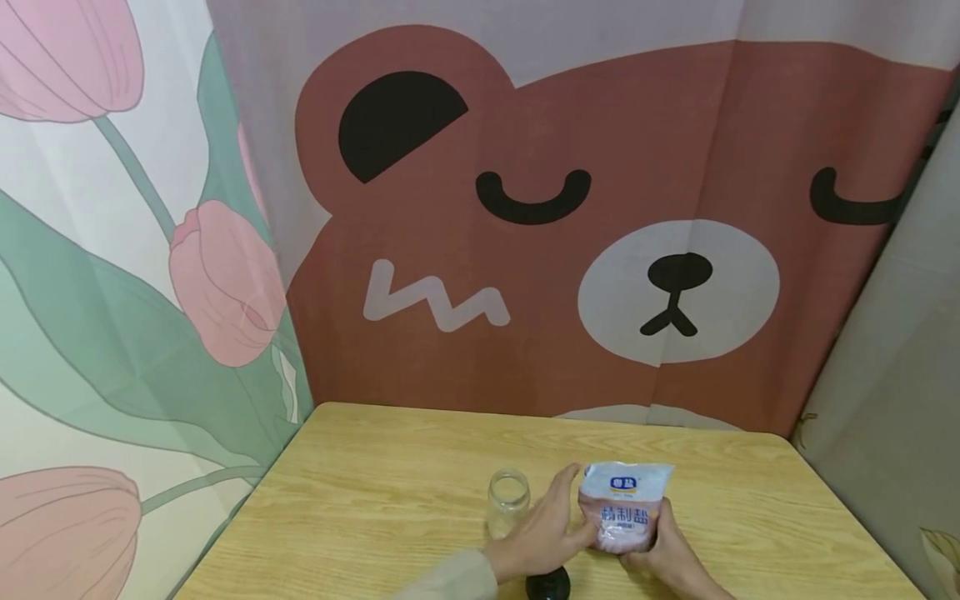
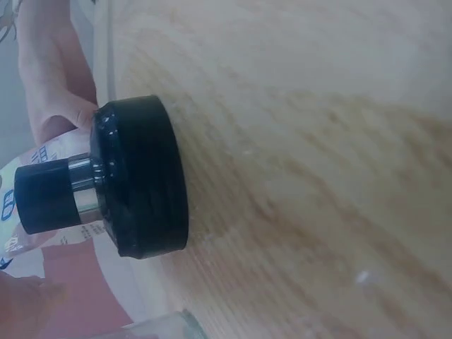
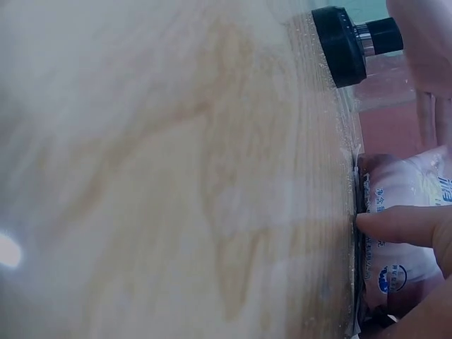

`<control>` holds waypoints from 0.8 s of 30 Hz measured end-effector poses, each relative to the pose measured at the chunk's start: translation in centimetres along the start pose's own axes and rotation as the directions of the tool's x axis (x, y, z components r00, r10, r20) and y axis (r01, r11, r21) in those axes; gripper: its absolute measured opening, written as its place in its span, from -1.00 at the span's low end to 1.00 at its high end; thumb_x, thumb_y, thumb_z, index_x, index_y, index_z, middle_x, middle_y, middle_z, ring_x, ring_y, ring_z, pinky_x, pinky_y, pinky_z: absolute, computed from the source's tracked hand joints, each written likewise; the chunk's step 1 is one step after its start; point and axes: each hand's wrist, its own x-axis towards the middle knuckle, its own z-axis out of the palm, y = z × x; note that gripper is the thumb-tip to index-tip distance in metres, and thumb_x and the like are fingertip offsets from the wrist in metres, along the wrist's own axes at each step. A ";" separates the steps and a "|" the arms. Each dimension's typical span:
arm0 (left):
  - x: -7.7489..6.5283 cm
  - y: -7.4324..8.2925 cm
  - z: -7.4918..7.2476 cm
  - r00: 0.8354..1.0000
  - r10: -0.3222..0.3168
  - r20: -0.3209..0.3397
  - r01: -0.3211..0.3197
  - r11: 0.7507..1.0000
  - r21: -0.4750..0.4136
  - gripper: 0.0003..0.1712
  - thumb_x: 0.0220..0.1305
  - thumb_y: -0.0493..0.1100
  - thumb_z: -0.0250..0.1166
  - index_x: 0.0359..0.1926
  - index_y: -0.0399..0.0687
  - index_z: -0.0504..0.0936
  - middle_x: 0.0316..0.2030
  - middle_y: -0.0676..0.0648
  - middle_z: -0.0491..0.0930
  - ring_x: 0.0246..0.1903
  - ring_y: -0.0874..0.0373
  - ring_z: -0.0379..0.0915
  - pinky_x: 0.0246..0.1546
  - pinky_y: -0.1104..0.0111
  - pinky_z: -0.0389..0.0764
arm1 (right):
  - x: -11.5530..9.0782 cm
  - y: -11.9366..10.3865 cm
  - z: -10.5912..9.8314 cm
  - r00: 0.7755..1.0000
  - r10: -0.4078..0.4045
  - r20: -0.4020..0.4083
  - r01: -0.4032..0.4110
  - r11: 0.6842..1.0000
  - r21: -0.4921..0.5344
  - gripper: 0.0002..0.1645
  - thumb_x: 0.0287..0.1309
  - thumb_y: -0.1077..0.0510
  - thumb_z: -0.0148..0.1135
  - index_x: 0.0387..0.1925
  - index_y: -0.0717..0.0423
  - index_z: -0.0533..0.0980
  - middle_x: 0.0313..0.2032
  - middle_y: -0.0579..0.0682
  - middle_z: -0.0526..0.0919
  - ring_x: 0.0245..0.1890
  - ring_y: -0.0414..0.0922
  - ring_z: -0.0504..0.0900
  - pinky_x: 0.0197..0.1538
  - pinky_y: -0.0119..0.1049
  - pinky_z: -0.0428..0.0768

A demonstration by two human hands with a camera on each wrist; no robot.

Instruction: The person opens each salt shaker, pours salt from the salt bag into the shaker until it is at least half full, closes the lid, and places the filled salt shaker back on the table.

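Note:
Both hands are on a pink and white bag of salt (image 1: 621, 508) with blue printed characters, over the wooden table. My left hand (image 1: 542, 533) holds the bag's left side, thumb low on the front and fingers reaching toward the top edge. Gripping the lower right side is my right hand (image 1: 671, 554); its thumb (image 3: 395, 224) presses on the printed film in the right wrist view. Behind the left hand stands an open clear glass jar (image 1: 509, 492), its lower part partly hidden. A black lid with a raised, silver-banded spout (image 2: 145, 176) rests on the table near the left wrist.
The light wood table (image 1: 375, 500) reaches back to a curtain with a brown bear (image 1: 547, 275). A tulip-print curtain (image 1: 150, 292) hangs along the left side, and a pale cloth (image 1: 900, 375) along the right.

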 end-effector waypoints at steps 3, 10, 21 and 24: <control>-0.1 0.0 0.2 0.998 -0.052 0.028 0.053 0.998 -0.035 -0.15 0.24 0.14 -0.04 0.34 -0.06 -0.26 0.28 -0.14 0.00 0.18 0.04 0.08 0.09 0.28 0.23 | 0.0 -0.2 0.0 1.000 0.021 -0.004 -0.021 0.999 -0.031 0.15 -0.77 0.33 0.56 0.02 0.24 0.10 -0.21 0.06 0.47 -0.21 -0.19 0.40 -0.12 -0.52 0.28; 0.4 -0.2 1.0 0.987 -0.148 0.058 0.151 0.987 -0.060 -0.14 0.18 0.22 -0.01 0.33 -0.05 -0.16 0.16 -0.09 0.23 0.06 0.12 0.26 -0.02 0.33 0.36 | -0.2 -0.1 -0.1 1.000 0.005 -0.014 -0.006 0.997 -0.072 0.17 -0.75 0.32 0.56 0.06 0.26 0.10 -0.17 0.08 0.48 -0.20 -0.17 0.40 -0.12 -0.53 0.28; 1.3 0.7 1.1 0.951 -0.299 0.074 0.305 0.948 -0.092 -0.24 0.11 0.12 0.12 0.20 -0.24 0.16 -0.67 0.16 0.32 -0.79 0.33 0.16 -0.82 0.45 0.24 | -0.2 -0.2 -0.2 0.999 0.037 -0.025 -0.039 0.995 -0.094 0.17 -0.78 0.31 0.56 0.06 0.19 0.13 -0.21 0.06 0.51 -0.20 -0.12 0.42 -0.09 -0.41 0.31; 1.3 0.7 1.1 0.948 -0.307 0.086 0.315 0.944 -0.099 -0.26 0.13 0.14 0.11 0.17 -0.28 0.20 -0.79 0.16 0.22 -0.82 0.32 0.12 -0.84 0.44 0.19 | -0.1 -0.2 -0.1 0.999 0.027 -0.027 -0.030 0.994 -0.109 0.17 -0.79 0.31 0.56 0.05 0.20 0.14 -0.21 0.07 0.51 -0.21 -0.12 0.41 -0.10 -0.40 0.32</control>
